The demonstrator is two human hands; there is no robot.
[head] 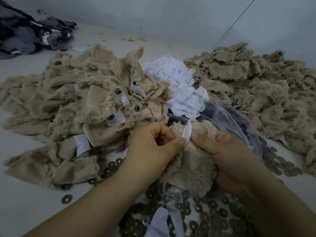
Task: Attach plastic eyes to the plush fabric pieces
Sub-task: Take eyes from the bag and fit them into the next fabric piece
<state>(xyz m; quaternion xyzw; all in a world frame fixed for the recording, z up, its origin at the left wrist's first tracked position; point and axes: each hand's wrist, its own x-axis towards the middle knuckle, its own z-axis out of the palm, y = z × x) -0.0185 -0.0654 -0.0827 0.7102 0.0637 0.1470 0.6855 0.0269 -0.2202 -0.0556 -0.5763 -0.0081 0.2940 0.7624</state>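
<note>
Head view: plush piece [189,161] sits at lower centre, bunched between both hands. Left hand [150,147] and right hand [227,156] each pinch it; thumbs meet on white patch [186,134] at its top, equally near. Washers [213,214] lie below on desk [25,202].

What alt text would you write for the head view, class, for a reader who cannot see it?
Two hands, left hand and right hand, pinch a beige plush piece with a white patch on it. Metal washers lie scattered below; finished plush pieces are heaped behind, beside white patches.
</note>
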